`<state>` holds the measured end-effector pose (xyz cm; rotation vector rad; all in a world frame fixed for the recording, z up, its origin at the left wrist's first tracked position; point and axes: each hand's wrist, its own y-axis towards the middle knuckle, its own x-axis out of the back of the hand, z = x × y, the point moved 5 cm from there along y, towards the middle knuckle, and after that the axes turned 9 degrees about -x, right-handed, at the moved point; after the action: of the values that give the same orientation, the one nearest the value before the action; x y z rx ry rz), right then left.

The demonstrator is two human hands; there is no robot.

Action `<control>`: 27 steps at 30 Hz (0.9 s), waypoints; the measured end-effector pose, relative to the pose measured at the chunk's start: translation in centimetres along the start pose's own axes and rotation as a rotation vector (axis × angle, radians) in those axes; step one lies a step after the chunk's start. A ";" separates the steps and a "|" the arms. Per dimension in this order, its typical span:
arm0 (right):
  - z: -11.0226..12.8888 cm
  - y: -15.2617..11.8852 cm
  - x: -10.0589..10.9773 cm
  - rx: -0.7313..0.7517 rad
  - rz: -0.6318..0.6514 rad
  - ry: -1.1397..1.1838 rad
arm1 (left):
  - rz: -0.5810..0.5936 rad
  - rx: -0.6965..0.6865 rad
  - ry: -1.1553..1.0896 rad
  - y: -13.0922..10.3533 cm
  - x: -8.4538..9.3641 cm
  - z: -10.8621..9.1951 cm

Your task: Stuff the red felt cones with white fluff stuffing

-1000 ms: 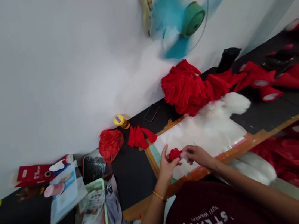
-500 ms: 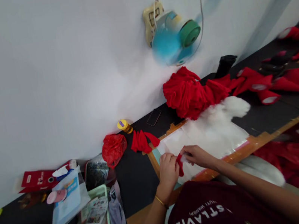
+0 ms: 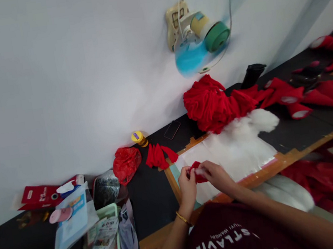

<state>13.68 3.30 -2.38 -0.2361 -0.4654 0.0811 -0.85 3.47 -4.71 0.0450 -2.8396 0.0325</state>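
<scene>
A small red fabric piece point(image 3: 199, 177) is between my two hands above the white sheet point(image 3: 205, 191). My left hand point(image 3: 187, 186) is closed on its left edge, thumb and fingers pinching the cloth. My right hand point(image 3: 216, 175) is closed at its other side, with a white tuft of stuffing point(image 3: 199, 171) at the fingertips against the red cloth. How far the tuft sits inside the cloth cannot be made out. Beyond my right hand, a heap of fluffy white stuffing point(image 3: 243, 131) lies on the sheet.
Behind the stuffing is a large red fabric pile point(image 3: 205, 103). Smaller red pieces point(image 3: 159, 156), a phone point(image 3: 172, 130), a yellow-lidded jar point(image 3: 139, 139) and a red plastic bag point(image 3: 126, 164) lie leftward. A green basket point(image 3: 117, 233) stands at left. A spinning fan point(image 3: 201, 45) hangs on the wall.
The red fabric piece has turned and spread wider between my hands. My right hand has moved its fingertips with the white tuft against the cloth. The view has shifted slightly.
</scene>
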 end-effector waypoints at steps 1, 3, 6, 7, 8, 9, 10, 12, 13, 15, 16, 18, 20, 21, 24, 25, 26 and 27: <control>-0.3 0.0 -0.2 0.021 -0.008 -0.090 | 0.000 -0.017 -0.003 -0.2 0.0 -0.3; -0.9 0.3 -0.8 0.038 0.003 -0.150 | 0.026 -0.072 0.005 -0.6 -0.2 -1.1; -1.9 0.9 -1.9 -0.081 0.046 0.060 | 0.054 -0.167 0.044 -1.0 -0.4 -2.4; -2.1 1.1 -2.3 -0.157 0.059 0.193 | 0.064 -0.196 0.065 -1.0 -0.5 -2.9; -2.3 1.1 -2.8 -0.225 0.070 0.338 | 0.079 -0.229 0.092 -1.0 -0.7 -3.4; -2.3 1.2 -3.2 -0.265 0.075 0.480 | 0.101 -0.267 0.121 -1.0 -0.9 -4.1; -2.1 1.2 -3.5 -0.276 0.071 0.604 | 0.125 -0.307 0.149 -1.0 -1.1 -4.7; -1.4 1.3 -3.6 -0.236 0.043 0.769 | 0.166 -0.372 0.177 -1.0 -1.5 -5.9; -1.1 1.3 -3.5 -0.211 0.026 0.814 | 0.184 -0.392 0.169 -1.1 -1.5 -6.3; -0.2 1.3 -3.0 -0.171 0.001 0.857 | 0.173 -0.383 0.105 -1.3 -1.0 -6.5; 0.4 1.2 -2.6 -0.149 -0.009 0.865 | 0.125 -0.354 0.054 -1.4 -0.4 -6.3; 2.0 1.0 -1.9 -0.091 -0.012 0.867 | -0.136 -0.222 -0.067 -1.2 1.8 -5.2; 3.6 0.8 -1.9 -0.044 0.010 0.856 | -0.397 -0.061 -0.263 -0.9 4.0 -4.1; 4.5 0.8 -2.2 -0.020 0.040 0.846 | -0.440 0.012 -0.389 -0.6 4.5 -3.7; 6.8 1.1 -4.3 0.072 0.128 0.827 | -0.374 0.143 -0.707 1.0 4.4 -4.5; 7.4 1.4 -5.0 0.107 0.132 0.839 | -0.367 0.157 -0.752 1.4 4.2 -5.1; 7.9 1.8 -5.6 0.146 0.114 0.841 | -0.388 0.165 -0.765 1.7 4.2 -5.6; 8.3 2.1 -6.1 0.183 0.078 0.828 | -0.427 0.170 -0.759 1.9 4.2 -6.0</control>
<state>4.46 6.25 1.62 -0.0914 0.3744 0.0941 -3.16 5.43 2.23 0.8676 -3.4858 0.2019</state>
